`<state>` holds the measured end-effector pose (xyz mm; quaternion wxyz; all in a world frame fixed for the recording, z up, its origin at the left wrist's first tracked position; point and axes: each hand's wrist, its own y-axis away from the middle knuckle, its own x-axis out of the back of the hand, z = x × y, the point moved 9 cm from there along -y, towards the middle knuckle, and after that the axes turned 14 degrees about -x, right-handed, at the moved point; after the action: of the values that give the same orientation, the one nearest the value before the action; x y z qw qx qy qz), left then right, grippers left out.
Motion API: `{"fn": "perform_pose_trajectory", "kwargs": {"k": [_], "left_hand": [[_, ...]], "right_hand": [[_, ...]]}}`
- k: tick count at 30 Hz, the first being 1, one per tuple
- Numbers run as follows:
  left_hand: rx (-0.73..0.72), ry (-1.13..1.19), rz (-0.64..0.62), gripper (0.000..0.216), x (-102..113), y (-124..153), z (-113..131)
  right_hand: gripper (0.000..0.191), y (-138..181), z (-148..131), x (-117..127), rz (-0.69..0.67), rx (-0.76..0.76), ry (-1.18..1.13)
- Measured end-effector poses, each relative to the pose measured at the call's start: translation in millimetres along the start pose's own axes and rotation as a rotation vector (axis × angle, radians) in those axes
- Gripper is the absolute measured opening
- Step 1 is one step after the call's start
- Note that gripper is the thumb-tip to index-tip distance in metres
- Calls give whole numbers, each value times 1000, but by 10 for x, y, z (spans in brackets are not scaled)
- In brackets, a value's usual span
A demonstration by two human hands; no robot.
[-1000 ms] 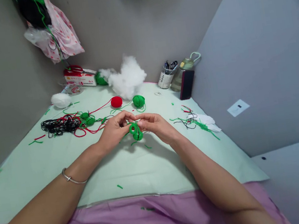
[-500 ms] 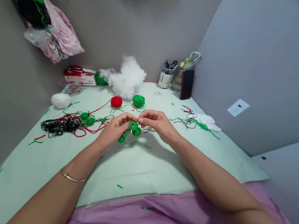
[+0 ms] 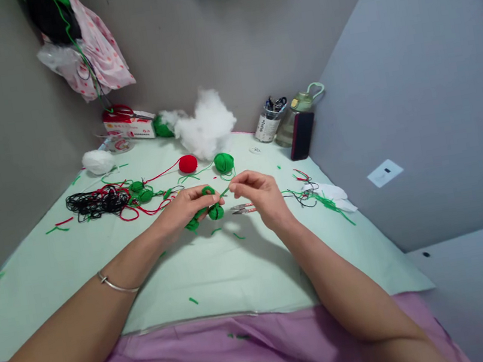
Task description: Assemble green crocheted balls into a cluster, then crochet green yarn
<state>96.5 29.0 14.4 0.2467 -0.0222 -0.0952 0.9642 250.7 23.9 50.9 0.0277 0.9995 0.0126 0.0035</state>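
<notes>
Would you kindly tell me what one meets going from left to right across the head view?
Black yarn tangle, left hand holding a green yarn piece, right hand, dark phone, white wall plate.

Red yarn ball (image 3: 187, 164), white fluff (image 3: 210, 126) and scissors (image 3: 119, 111) show a craft workspace.

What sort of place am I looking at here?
Probably a small yarn-craft corner, perhaps at home: a red yarn ball, fluffy white stuffing and a green yarn piece in the left hand.
</notes>
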Motion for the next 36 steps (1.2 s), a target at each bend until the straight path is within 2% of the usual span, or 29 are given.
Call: {"fn": "perform_pose_trajectory", "kwargs": {"k": [2, 4, 9, 12, 17, 24, 30, 36], "left_hand": [[2, 51, -7, 26, -16, -2, -12], [4, 90, -21, 26, -33, -1, -20], [24, 81, -84, 25, -111, 11, -34], [56, 62, -144, 22, -196, 35, -39], [110, 80, -135, 24, -228, 66, -59], [109, 156, -105, 23, -246, 55, -81], [129, 154, -138, 19, -315, 73, -110], [119, 193, -163, 18, -349, 75, -72]], "right_hand": [[14, -34, -20, 130, 51, -1, -105], [19, -58, 5, 154, 22, -50, -202], [31, 16, 95, -155, -252, -195, -304], [27, 57, 100, -257, -334, -227, -336], [26, 24, 56, -198, -292, -211, -413], [26, 61, 92, -274, -310, -206, -336], [30, 86, 98, -328, -343, -205, -300], [32, 49, 61, -270, -291, -164, -313]]}}
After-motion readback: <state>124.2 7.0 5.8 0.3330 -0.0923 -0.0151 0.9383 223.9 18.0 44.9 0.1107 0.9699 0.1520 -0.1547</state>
